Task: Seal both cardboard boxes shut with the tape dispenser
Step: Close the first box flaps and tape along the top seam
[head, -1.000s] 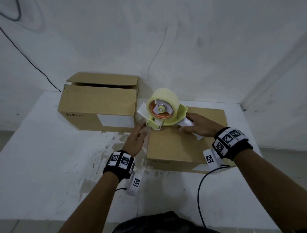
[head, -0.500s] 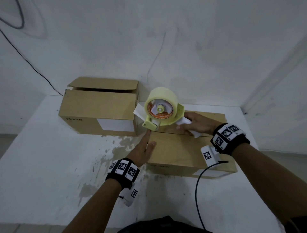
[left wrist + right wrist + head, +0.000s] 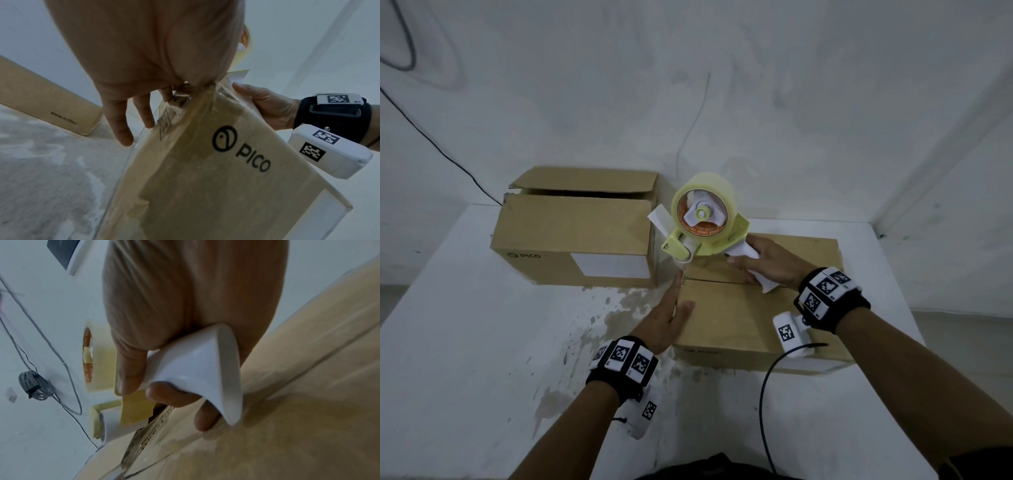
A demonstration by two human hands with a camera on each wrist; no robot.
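A person stands at a white counter [image 3: 465,342] with two brown cardboard boxes. The right hand [image 3: 767,262] has its fingers [image 3: 131,369] wrapped round the white handle of a yellow-green tape dispenser [image 3: 700,219], holding its front roller at the left end of the nearer box [image 3: 739,318], over the centre seam. The left hand [image 3: 666,318] lies flat, fingers straight, against that box's left end wall, pressing clear tape there, as the left wrist view shows.

Judging from this, the strip could wander off the seam if the dispenser is pulled crookedly, or lift from the end wall if the left hand eases off too soon. The light box might also slide along the counter under the pull.

The nearer box has its flaps closed, a dark seam line along the top, and a printed logo on its front. The farther box [image 3: 575,236], toward the back left corner of the counter, has its rear flap raised and shows no tape.
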